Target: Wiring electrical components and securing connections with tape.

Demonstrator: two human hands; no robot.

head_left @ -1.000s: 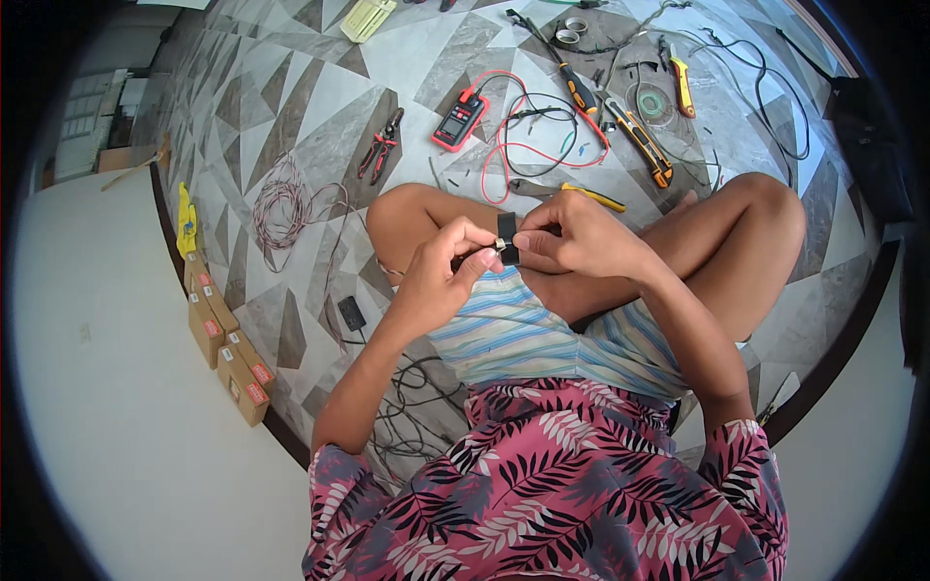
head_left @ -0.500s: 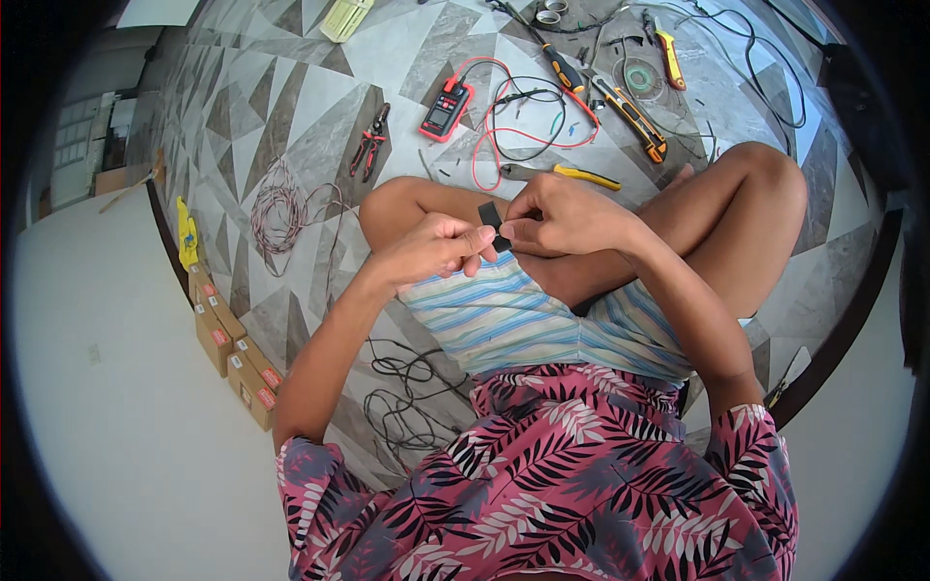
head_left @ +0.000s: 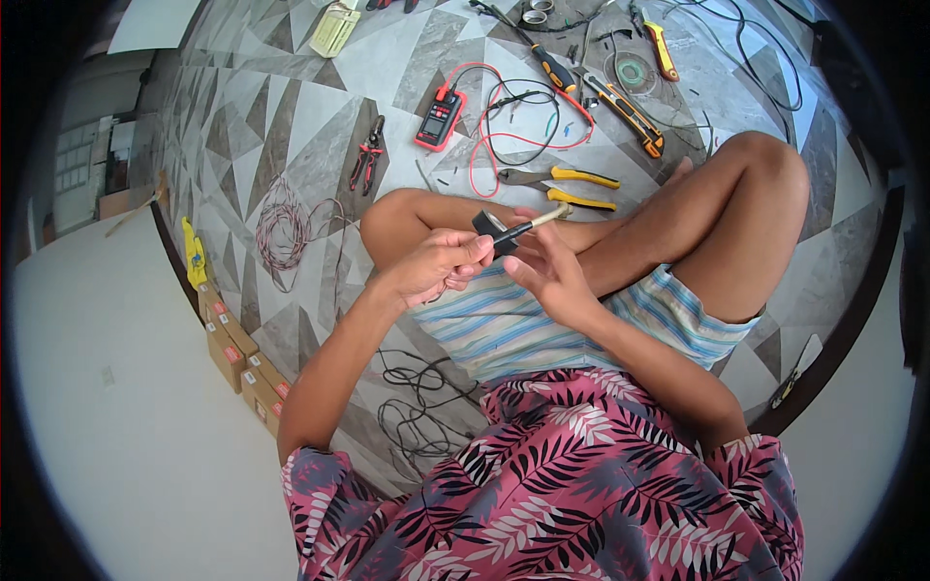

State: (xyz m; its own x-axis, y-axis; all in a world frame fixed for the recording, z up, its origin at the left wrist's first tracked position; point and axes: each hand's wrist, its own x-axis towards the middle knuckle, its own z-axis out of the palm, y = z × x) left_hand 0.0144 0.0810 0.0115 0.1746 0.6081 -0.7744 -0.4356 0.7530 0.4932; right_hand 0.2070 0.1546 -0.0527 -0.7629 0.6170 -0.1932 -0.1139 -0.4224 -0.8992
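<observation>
Fingers (head_left: 473, 254) of the left hand (head_left: 436, 266) pinch narrowly on a small black block (head_left: 492, 230), held above the lap over the crossed legs. The right hand (head_left: 552, 276) has its fingers curled lightly under a thin dark rod (head_left: 528, 225) with a pale tip that sticks out of the block toward the far right. The block looks light, rigid and smooth-sided, so a pinch on its flat faces seems the sure hold; the rod looks thin and probably easy to bend, better steadied than squeezed.

On the patterned floor (head_left: 291, 126) just beyond the knees lie yellow-handled pliers (head_left: 567, 178). Farther off are a red meter (head_left: 440, 118) with red and black leads, red-handled cutters (head_left: 367, 155) to the left and a screwdriver (head_left: 544, 60). A coil of thin wire (head_left: 286, 228) lies at the left. Black cable (head_left: 421, 407) loops on the floor near the left elbow and could snag the arm.
</observation>
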